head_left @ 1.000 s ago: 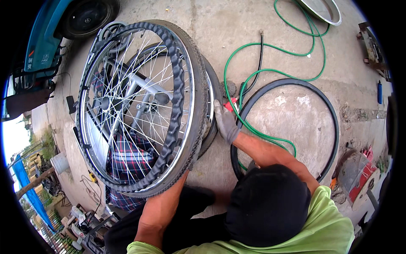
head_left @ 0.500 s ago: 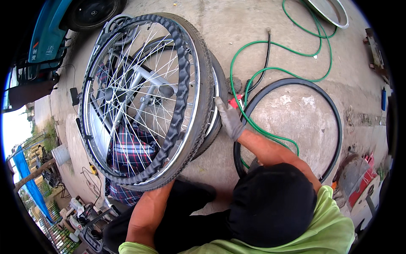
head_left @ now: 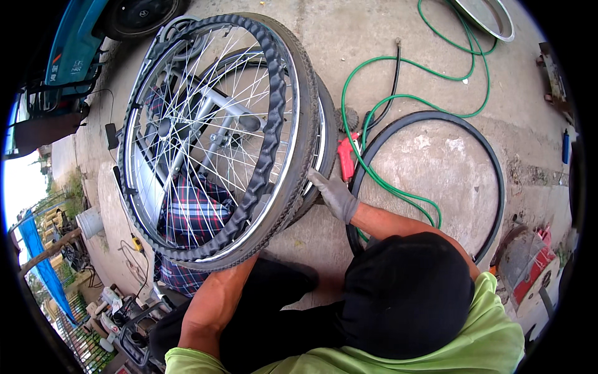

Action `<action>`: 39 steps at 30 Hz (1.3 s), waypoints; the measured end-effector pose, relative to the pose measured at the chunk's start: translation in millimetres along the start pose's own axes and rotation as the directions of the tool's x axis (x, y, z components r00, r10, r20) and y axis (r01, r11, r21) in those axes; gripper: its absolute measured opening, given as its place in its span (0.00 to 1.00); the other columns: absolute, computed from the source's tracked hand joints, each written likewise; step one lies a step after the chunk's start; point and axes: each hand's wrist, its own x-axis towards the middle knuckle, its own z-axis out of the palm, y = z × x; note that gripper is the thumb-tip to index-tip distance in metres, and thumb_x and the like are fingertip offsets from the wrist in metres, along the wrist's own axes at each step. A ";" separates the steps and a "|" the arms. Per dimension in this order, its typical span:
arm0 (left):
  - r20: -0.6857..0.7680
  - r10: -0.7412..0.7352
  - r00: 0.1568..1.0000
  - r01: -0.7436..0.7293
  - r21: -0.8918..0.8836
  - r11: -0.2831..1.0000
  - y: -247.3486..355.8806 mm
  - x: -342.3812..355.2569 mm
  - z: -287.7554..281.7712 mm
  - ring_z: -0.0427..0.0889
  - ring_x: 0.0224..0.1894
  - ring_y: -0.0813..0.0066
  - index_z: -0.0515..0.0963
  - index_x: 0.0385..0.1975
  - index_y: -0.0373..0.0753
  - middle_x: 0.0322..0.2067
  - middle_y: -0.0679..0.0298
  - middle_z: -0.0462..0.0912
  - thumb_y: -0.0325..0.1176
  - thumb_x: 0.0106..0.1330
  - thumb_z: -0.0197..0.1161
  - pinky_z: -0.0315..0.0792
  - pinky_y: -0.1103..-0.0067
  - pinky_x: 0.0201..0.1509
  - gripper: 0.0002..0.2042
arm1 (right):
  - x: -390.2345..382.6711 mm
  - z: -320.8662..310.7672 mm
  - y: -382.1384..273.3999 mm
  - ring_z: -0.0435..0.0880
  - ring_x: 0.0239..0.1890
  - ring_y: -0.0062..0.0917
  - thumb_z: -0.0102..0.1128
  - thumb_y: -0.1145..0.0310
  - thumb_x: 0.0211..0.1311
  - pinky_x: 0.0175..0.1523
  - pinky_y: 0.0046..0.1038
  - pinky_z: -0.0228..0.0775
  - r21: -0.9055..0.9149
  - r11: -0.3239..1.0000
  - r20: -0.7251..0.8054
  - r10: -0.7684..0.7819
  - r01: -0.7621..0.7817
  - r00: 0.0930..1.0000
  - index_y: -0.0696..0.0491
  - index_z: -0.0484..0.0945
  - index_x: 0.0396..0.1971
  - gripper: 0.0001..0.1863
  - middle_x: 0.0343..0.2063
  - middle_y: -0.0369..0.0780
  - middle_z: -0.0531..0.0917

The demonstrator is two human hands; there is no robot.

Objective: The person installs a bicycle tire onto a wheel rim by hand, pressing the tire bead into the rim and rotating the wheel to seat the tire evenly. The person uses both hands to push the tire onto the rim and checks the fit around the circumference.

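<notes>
A wheelchair lies on its side, its big spoked wheel point(head_left: 212, 134) facing up with a black wavy handrim point(head_left: 274, 100). Around the wheel's rim runs a black knobbly tire point(head_left: 305, 87). My right hand point(head_left: 337, 197), in a grey glove, grips the tire's right side, thumb uppermost and some fingers out of sight. My left forearm point(head_left: 218, 299) reaches under the wheel's near edge; the tire and rim hide that hand's fingers. Through the spokes shows a plaid cloth seat point(head_left: 196, 209). Below it, another wheel point(head_left: 324, 106) is partly covered.
On the concrete right of the wheelchair lie a loose black tire point(head_left: 492, 162), a green hose point(head_left: 398, 96) and a red hand tool point(head_left: 346, 157). A metal basin point(head_left: 492, 22) stands at the far right, a blue vehicle point(head_left: 71, 53) at the far left. Tools point(head_left: 118, 318) crowd the near left.
My right hand has slid toward me along the tire's right side. The wheel has shifted slightly right and away in the picture, and more of the red tool shows.
</notes>
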 end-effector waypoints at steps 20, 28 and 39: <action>-0.095 0.056 0.994 -0.057 -0.009 0.998 20.1 -31.0 -20.6 0.80 0.35 0.79 0.81 0.43 0.35 0.32 0.64 0.83 0.31 0.61 0.72 0.75 0.80 0.40 0.13 | 5.0 -9.1 0.7 0.79 0.48 0.22 0.64 0.58 0.67 0.55 0.29 0.71 0.305 0.937 0.286 0.081 -0.171 0.955 0.56 0.75 0.53 0.21 0.44 0.35 0.82; -0.284 0.042 0.958 -0.033 0.034 0.999 5.2 -44.4 -82.1 0.80 0.36 0.78 0.81 0.44 0.35 0.33 0.63 0.84 0.31 0.61 0.72 0.75 0.79 0.40 0.13 | -4.1 12.0 -45.3 0.83 0.40 0.24 0.59 0.58 0.69 0.49 0.29 0.74 0.129 0.986 0.243 0.072 -0.105 0.967 0.59 0.80 0.41 0.17 0.38 0.39 0.83; -0.304 0.111 0.946 -0.096 0.063 0.993 -6.4 -2.4 -119.6 0.80 0.37 0.76 0.81 0.45 0.35 0.35 0.62 0.84 0.32 0.62 0.71 0.75 0.77 0.41 0.14 | 102.0 -21.0 -174.0 0.85 0.36 0.33 0.63 0.53 0.63 0.47 0.39 0.82 0.027 0.955 0.223 0.281 -0.294 0.933 0.58 0.77 0.40 0.21 0.33 0.42 0.82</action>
